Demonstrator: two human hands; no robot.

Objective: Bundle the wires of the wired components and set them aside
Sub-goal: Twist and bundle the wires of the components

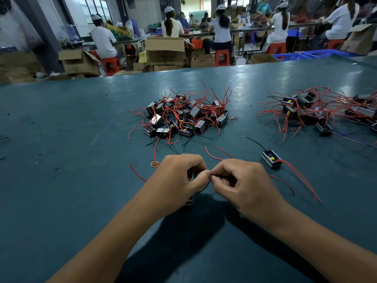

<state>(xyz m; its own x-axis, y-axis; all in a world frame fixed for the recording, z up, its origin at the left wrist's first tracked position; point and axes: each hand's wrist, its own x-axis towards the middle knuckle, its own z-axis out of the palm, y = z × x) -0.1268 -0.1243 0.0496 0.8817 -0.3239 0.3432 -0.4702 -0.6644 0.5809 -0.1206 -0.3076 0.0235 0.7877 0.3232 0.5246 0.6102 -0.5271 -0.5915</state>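
Two bare hands meet over the near middle of the dark green worktop (61, 123), pinching a thin black wire (204, 187) between them. Fingers of the left hand (179, 178) and the right hand (242, 180) are curled, thumb against fingertip, each grip closed on that wire, which loops down below the knuckles. Under the left hand sits a small box-shaped wired component (189, 201), mostly hidden by the palm; only a metal corner shows. Red leads (285, 183) trail out from beneath the right hand, and another red lead (135, 173) curves out from beneath the left.

Just left of the left hand lies a yellow rubber band (155, 164) on the worktop. Right of the right hand, a single component (272, 159) rests alone, open side up with a yellow part inside, its red wires running toward the near right and a black wire stretching away behind it.

Beyond the hands, well apart from them, a tangled pile of components (181, 117) with loose red and black wires sits mid-worktop. A second pile (318, 111) spreads far right of the hands, running off the frame edge.

Past the worktop's far edge, seated workers (103, 40) in white shirts and caps face away on red stools (111, 65), among open cardboard boxes (165, 51).
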